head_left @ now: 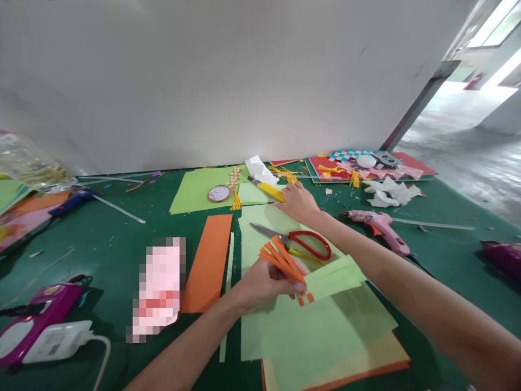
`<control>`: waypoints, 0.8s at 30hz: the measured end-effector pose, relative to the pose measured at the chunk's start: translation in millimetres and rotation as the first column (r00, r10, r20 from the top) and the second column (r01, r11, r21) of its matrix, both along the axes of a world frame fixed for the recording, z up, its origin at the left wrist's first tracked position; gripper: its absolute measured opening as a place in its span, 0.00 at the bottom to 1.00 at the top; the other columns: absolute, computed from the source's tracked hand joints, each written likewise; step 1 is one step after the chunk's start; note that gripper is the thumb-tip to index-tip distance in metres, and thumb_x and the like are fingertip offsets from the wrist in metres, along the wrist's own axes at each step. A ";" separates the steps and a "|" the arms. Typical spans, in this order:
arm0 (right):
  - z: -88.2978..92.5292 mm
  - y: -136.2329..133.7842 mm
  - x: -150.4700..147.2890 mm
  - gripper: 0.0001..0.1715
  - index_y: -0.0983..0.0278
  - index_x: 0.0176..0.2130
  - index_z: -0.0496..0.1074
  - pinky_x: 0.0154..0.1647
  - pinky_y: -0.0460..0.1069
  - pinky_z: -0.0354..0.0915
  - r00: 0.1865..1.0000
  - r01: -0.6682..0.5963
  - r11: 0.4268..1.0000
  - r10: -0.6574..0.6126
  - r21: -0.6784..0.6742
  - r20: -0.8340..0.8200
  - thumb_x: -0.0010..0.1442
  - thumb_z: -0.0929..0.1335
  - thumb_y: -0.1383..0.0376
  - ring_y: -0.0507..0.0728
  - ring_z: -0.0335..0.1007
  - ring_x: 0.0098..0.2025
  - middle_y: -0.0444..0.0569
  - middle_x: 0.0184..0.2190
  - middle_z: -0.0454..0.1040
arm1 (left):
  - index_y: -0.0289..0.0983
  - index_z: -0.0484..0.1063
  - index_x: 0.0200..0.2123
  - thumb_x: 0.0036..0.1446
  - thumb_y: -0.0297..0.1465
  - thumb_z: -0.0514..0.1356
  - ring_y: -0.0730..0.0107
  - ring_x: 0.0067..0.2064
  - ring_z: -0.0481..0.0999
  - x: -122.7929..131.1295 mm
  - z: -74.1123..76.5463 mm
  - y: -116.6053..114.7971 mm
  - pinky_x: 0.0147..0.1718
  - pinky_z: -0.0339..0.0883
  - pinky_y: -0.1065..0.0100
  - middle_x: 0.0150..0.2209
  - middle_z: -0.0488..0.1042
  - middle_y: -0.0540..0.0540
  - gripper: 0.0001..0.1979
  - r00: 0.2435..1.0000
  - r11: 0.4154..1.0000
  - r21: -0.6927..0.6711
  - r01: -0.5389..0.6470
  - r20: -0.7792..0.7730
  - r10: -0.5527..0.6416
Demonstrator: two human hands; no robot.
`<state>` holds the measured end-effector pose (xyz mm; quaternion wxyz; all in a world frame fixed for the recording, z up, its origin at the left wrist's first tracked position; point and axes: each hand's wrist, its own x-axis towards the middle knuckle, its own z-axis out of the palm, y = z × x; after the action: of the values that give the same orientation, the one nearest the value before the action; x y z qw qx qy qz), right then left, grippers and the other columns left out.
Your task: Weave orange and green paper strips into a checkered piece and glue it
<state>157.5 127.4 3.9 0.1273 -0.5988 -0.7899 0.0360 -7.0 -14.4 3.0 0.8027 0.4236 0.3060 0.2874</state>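
Note:
My left hand (271, 282) pinches a partly woven piece of paper strips, with orange strips (284, 260) fanned out on one side and light green strips (336, 278) stretching to the right. A small orange-and-green check (305, 298) shows where they cross. Farther off, my right hand (300, 200) has its fingers closed around the rear end of a yellow utility knife (271, 191), which lies low over the paper. Between the hands, scissors (299, 239) with red and yellow handles rest on light green sheets (309, 336).
An orange paper strip (209, 260) and a pink blurred object (158, 288) lie to the left. At right are a pink glue gun (380, 228) and crumpled tissue (393, 193). A purple power strip (44, 320) sits front left. A grey panel (203, 81) rises behind the table.

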 end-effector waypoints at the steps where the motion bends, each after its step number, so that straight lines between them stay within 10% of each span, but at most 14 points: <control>1: -3.1 10.2 -5.1 0.20 0.65 0.45 0.74 0.53 0.58 0.59 1.000 0.003 1.000 -0.003 -0.004 0.018 0.60 0.64 0.55 0.69 0.57 0.56 0.62 0.47 0.71 | 0.33 0.77 0.33 0.42 0.29 0.73 0.76 0.26 0.72 -0.5 -0.5 0.3 0.28 0.67 0.73 0.24 0.74 0.50 0.13 1.000 1.000 0.007 -0.014 -0.018 0.015; 14: -4.2 44.2 2.5 0.22 0.70 0.49 0.72 0.53 0.56 0.59 0.998 0.013 0.995 -0.007 0.101 -0.063 0.60 0.66 0.59 0.67 0.61 0.56 0.60 0.50 0.73 | 0.34 0.76 0.36 0.42 0.31 0.73 0.76 0.26 0.72 -2.3 -7.8 1.5 0.29 0.66 0.73 0.26 0.74 0.51 0.16 0.994 0.998 0.047 -0.039 -0.099 0.043; 24: 0.8 -98.6 29.9 0.14 0.62 0.45 0.72 0.46 0.55 0.67 0.952 -0.280 0.957 0.287 0.074 -0.105 0.58 0.69 0.62 0.62 0.70 0.43 0.52 0.41 0.76 | 0.35 0.72 0.39 0.47 0.31 0.70 0.72 0.31 0.76 2.6 -3.4 6.5 0.32 0.69 0.72 0.31 0.77 0.48 0.16 0.892 0.892 0.111 -0.439 -0.068 0.448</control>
<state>187.4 28.9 4.7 0.1833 -0.4722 -0.8598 0.0652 -4.4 -7.9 -0.3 0.6805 0.3920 0.4176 0.4570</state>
